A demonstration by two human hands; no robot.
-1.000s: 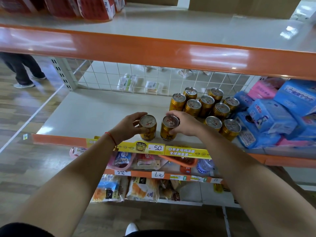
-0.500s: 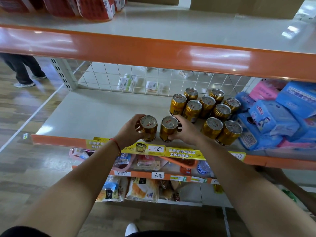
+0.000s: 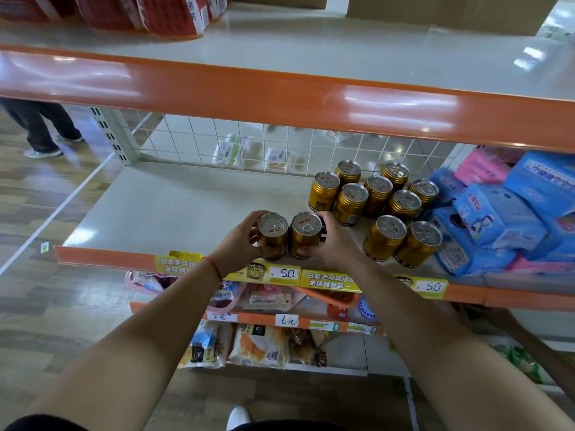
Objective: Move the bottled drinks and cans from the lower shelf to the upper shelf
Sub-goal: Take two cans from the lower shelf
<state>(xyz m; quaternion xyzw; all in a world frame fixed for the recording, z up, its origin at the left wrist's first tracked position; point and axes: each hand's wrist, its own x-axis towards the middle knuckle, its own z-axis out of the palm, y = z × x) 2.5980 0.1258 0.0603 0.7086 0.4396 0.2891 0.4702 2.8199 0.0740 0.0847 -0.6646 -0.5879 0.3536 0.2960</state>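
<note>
I am gripping the left can (image 3: pixel 273 236) with my left hand (image 3: pixel 239 241) and the right can (image 3: pixel 305 234) with my right hand (image 3: pixel 333 244), round their sides at the front of the lower shelf (image 3: pixel 186 213), judging them stiff, slick, probably heavy.

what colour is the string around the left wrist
Red-orange: a thin cord bracelet on the left wrist, seen in the head view.

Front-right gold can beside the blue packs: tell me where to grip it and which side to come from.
Grip the front-right can round its upper wall, below the lid, from the front and above. It stands upright near the open shelf edge; a neighbouring can sits close on its left and the blue packs crowd its right, so a front-and-back hold probably fits best.
</note>
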